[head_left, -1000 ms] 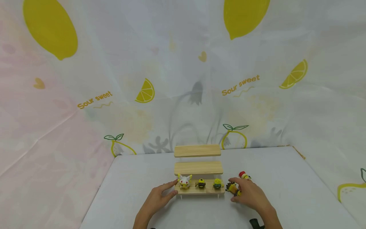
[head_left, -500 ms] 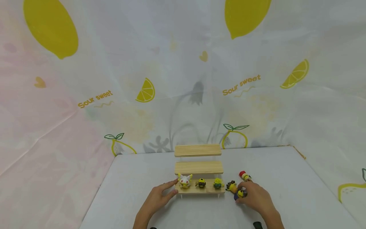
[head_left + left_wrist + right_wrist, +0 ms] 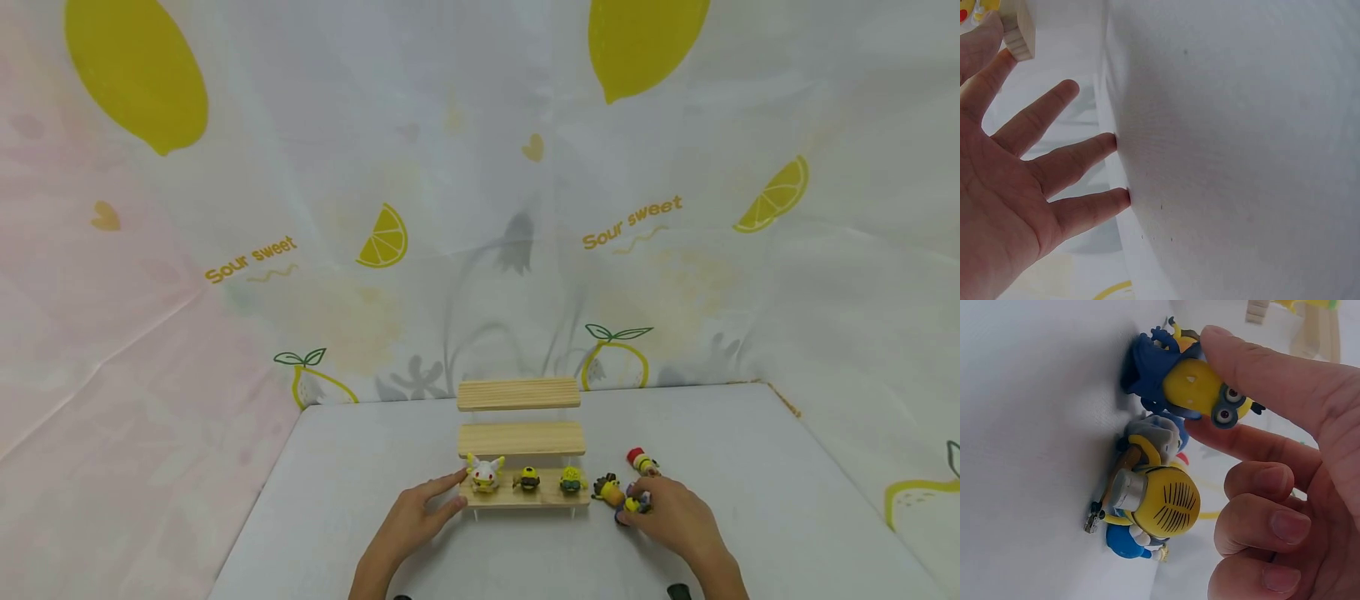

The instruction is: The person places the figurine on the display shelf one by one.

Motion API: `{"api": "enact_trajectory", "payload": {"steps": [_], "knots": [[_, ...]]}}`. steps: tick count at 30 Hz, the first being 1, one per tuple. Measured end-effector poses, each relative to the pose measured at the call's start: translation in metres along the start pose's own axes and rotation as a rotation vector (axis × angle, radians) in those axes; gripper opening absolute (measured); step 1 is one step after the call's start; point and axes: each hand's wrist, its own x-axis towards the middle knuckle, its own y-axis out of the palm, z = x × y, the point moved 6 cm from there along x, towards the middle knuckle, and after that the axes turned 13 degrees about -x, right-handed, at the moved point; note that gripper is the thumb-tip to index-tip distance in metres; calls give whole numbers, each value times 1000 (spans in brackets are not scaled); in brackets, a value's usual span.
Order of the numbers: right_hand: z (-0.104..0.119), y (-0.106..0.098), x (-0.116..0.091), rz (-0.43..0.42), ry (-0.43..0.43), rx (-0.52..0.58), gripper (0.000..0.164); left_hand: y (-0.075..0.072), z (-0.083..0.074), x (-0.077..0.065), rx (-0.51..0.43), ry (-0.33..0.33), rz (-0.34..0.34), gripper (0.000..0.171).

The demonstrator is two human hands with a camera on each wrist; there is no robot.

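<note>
A small wooden three-tier shelf (image 3: pixel 521 439) stands on the white table. My left hand (image 3: pixel 417 518) touches the left end of its lowest board (image 3: pixel 1019 31) with thumb and index finger, the other fingers spread fairly straight. My right hand (image 3: pixel 677 517), right of the shelf, pinches a yellow minion figure (image 3: pixel 1192 385) in a dark blue cape between thumb and index finger. Its other fingers are curled. Beside the held figure lie another minion (image 3: pixel 1166 501) with a silver cup-like part and, partly hidden, several more toy figures.
On the lowest board sit a white figure with yellow ears (image 3: pixel 485 475), a small yellow-and-brown figure (image 3: pixel 528 479) and a yellow-green figure (image 3: pixel 572 481). A red-capped figure (image 3: pixel 641 461) lies behind my right hand. A lemon-print cloth (image 3: pixel 480 208) hangs behind the table.
My right hand has moved slightly right and pinches the blue-caped minion, leaving the brown-haired figure near the shelf uncovered. My left hand stays at the shelf's end.
</note>
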Motion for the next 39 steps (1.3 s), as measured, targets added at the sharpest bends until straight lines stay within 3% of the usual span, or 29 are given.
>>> {"api": "enact_trajectory", "payload": {"steps": [23, 39], "knots": [[-5, -6, -4, -87, 58, 57, 50, 1, 0, 1, 1, 4, 15, 50], [20, -62, -17, -259, -21, 154, 48, 0, 0, 0, -5, 1, 9, 49]]}}
